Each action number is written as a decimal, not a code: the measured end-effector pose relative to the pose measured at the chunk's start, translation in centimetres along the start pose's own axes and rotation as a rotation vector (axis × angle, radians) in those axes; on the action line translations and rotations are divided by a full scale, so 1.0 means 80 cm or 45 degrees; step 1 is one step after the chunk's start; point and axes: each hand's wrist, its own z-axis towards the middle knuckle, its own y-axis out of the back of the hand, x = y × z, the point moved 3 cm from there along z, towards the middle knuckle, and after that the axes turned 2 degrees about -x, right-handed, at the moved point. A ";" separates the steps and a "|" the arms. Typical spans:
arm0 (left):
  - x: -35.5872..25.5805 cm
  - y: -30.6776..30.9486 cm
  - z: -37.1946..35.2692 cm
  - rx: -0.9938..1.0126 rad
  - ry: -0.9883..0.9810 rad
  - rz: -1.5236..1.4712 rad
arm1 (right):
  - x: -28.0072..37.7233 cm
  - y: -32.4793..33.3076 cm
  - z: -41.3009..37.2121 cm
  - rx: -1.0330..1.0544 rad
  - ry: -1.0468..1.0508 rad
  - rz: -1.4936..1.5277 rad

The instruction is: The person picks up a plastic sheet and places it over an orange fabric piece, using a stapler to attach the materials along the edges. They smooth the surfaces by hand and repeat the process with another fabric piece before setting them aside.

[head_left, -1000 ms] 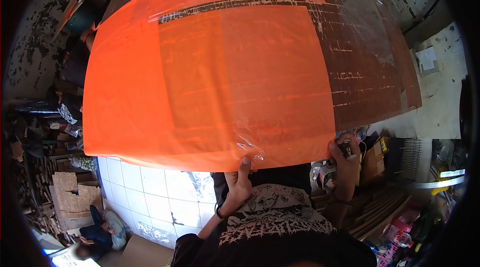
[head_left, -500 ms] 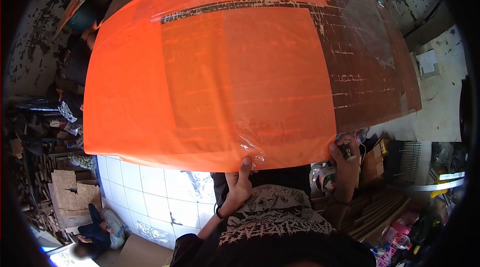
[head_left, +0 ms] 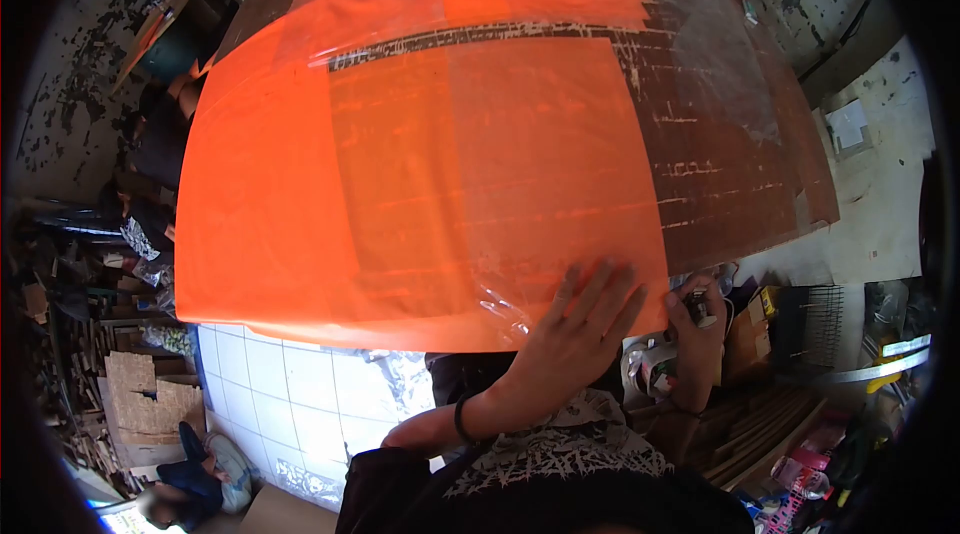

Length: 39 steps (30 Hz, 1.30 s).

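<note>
Across the brown, scuffed worktop [head_left: 740,164] lies a broad orange sheet [head_left: 430,164], smooth and glossy. It covers most of the board and reaches the near edge. A darker rectangle shows through its middle, and a strip of bare, scratched board crosses it near the top. Clear film [head_left: 700,64] lies wrinkled over the right part of the board, and a crinkled patch of clear plastic [head_left: 500,299] sits at the near edge.

The left hand [head_left: 575,329] lies flat on the sheet's near right corner, grip wide, fingers spread and holding nothing. A dark band [head_left: 460,419] circles its wrist. Just beside it, at the sheet's corner edge, the right hand [head_left: 695,334] has its grip closed round a small dark tool [head_left: 698,308]; what kind is too small to tell.

Below the worktop, white floor tiles [head_left: 290,394] show, with a person seated on the floor [head_left: 195,469] at lower left. Stacked wood scraps [head_left: 70,374] and cardboard [head_left: 145,404] crowd the left side, and another person [head_left: 160,134] stands by the worktop's left edge. A dark wire rack [head_left: 815,319] stands to the right among clutter.
</note>
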 end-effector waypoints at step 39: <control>0.052 0.011 -0.086 -0.780 1.117 -2.184 | 0.069 -0.043 0.006 0.146 0.492 -0.082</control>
